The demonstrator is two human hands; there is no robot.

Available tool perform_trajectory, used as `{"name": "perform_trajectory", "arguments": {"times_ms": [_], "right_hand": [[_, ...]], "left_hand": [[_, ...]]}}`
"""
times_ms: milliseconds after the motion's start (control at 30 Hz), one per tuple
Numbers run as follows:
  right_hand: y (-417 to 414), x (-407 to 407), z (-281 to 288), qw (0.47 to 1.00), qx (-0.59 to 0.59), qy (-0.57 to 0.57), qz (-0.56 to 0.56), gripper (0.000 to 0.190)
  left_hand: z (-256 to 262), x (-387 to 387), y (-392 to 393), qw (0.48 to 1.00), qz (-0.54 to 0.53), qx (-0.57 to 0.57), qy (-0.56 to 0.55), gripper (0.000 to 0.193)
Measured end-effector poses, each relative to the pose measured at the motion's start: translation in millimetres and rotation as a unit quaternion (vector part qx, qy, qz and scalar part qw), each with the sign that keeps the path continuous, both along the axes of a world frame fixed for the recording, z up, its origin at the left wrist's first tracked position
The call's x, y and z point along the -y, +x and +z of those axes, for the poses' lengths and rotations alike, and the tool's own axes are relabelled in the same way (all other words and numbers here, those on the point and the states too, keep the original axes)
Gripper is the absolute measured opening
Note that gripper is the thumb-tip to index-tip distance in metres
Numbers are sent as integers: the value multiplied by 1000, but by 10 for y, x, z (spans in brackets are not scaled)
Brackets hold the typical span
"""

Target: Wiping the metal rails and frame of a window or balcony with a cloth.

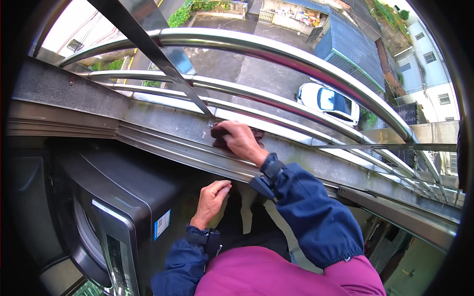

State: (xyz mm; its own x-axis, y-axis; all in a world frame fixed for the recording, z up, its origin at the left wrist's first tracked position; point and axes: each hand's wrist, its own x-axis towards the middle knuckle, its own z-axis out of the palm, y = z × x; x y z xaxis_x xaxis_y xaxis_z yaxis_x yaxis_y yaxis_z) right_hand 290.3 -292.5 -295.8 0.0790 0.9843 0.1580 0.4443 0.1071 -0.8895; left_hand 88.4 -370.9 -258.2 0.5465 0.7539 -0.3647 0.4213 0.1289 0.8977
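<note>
My right hand [243, 140] grips a dark brownish cloth [219, 136], bunched under the fingers. The cloth lies on the grey window ledge [163, 115], just outside the metal sliding-window track [174, 145] and close to the foot of a flat metal railing post [190, 92]. Lower down, on the inner side of the track, my left hand [212, 201] is loosely closed with the thumb against the fingers. Nothing shows in it. Dark blue sleeve covers [314, 214] reach both wrists, and a dark strap sits on each wrist.
Shiny steel railing tubes [255, 42] curve along the outer side of the ledge. Far below are a paved yard [222, 59], a white car [327, 103] and a blue roof [350, 48]. A dark front-loading washing machine [122, 177] stands inside at the left. A window frame [400, 212] is at the right.
</note>
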Motion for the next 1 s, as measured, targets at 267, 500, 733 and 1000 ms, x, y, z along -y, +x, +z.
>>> {"name": "perform_trajectory", "arguments": {"times_ms": [267,500,733,1000], "right_hand": [[-125,-388,-121,984,111,-63,-124,37],[-249,55,-201,945,319,37,69,35],[459,994,151,956,231,-179,8,33],[72,291,277,979,167,109,48,34]], "left_hand": [[-86,12,-127,998,59,15,-19,19],[-165,7,-224,994,105,10,-34,19],[-106,-376,-85,985,163,53,0,23],[-443,-517,25,976,192,95,37,21]]}}
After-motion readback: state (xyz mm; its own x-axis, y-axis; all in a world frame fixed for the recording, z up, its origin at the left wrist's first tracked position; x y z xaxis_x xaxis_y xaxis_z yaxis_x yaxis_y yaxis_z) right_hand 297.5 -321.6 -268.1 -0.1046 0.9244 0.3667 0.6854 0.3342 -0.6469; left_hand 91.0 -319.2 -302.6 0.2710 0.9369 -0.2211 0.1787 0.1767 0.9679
